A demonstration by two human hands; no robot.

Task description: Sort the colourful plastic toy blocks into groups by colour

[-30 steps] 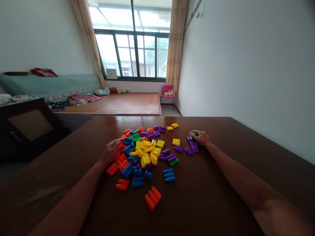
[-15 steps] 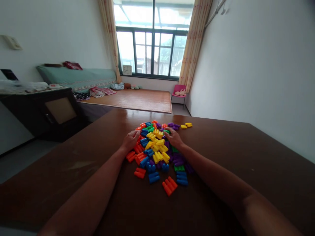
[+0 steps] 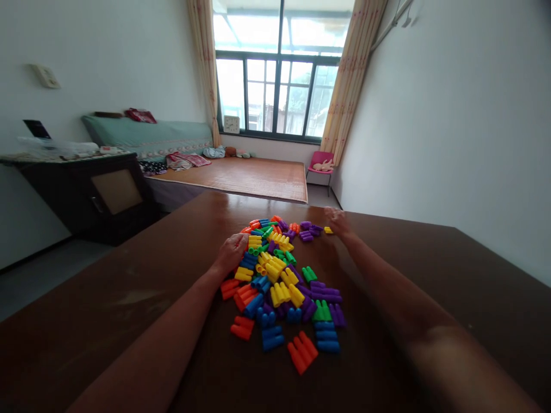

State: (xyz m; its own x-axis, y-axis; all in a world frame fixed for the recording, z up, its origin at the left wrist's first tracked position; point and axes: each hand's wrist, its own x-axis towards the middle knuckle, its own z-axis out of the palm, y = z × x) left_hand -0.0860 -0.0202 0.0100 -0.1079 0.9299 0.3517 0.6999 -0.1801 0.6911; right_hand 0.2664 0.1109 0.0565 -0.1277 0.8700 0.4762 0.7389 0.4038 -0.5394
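Coloured blocks (image 3: 274, 268) are lying mid-table (image 3: 430, 252), the left hand (image 3: 235, 248) bordering them. The right hand (image 3: 337, 221) is lingering beside a yellow block (image 3: 329, 230) near the far edge; I cannot tell either grip. Outward nudging could be toppling that block over.

Shows bare from the lower edge of view upward: a left forearm (image 3: 178, 318) and a right forearm (image 3: 387, 281), both uncovered along their whole visible length. Looks broad and rounded low down, then tapers smoothly to slim, bare wrists. Ends in an uncovered left hand (image 3: 232, 251) and an uncovered right hand (image 3: 338, 221), with finger details too small to make out. Catches a soft patch of light near the right elbow (image 3: 439, 338).
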